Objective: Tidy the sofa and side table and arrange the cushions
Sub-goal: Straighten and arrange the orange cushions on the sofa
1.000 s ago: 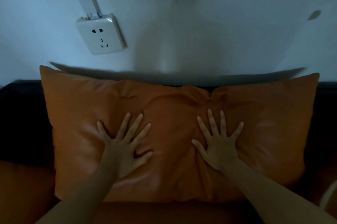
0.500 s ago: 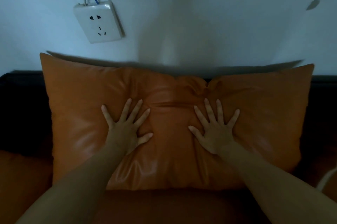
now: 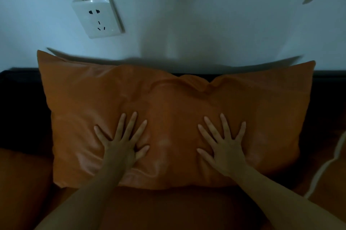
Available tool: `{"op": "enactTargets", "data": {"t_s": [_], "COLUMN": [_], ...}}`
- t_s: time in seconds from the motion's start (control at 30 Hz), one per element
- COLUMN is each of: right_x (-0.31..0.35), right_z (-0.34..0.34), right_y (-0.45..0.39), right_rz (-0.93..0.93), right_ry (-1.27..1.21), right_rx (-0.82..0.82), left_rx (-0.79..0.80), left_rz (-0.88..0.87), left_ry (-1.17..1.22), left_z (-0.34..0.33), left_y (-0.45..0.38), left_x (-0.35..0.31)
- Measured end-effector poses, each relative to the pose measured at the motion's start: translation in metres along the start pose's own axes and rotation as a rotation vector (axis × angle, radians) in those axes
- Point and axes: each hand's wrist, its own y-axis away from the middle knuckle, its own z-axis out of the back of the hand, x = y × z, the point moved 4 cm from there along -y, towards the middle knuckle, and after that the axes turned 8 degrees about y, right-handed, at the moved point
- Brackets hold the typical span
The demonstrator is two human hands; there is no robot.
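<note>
A wide orange leather-look cushion [image 3: 174, 102] leans against the sofa's dark backrest [image 3: 20, 102] and the wall. My left hand [image 3: 121, 145] lies flat on its lower left part with the fingers spread. My right hand [image 3: 223, 148] presses its lower right part in the same way, fingers straight and apart. The cushion's top edge dips in the middle and its surface is dented around both palms. It stands on the orange sofa seat [image 3: 168, 209].
A white wall socket [image 3: 97, 17] with a cable duct above it sits on the pale wall at upper left. Another orange cushion with white piping [image 3: 329, 171] shows at the right edge. The room is dim.
Both hands have slid lower on the cushion, staying flat and spread. The view shifted a little, so the socket and cushion sit slightly differently in the frame.
</note>
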Motion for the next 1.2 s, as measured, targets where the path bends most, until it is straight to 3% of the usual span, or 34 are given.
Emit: {"op": "enactTargets", "data": {"t_s": [0.17,0.47,0.77,0.93,1.2], "right_x": [0.004,0.001,-0.007,-0.025,-0.093], "right_z": [-0.009,0.031,0.110,0.163,0.233], "right_y": [-0.016,0.005,0.041,0.076,0.147], "right_rz": [-0.038,-0.019,-0.032,-0.010,0.011], "right_ry": [0.042,0.022,-0.004,-0.025,0.038], "right_rx": [0.099,0.113,0.177,0.159,0.093], "left_rx": [0.009,-0.001,-0.025,0.113,0.076], "left_rz": [0.093,0.016,-0.169,-0.250,-0.356], "left_ry": [-0.060,-0.013,-0.016,-0.025,-0.104], "left_z": [-0.007,0.022,0.110,0.152,0.224], "left_y": [-0.009,0.009,0.018,0.029,0.048], "left_x": [-0.007,-0.017,-0.051,-0.077,-0.170]}}
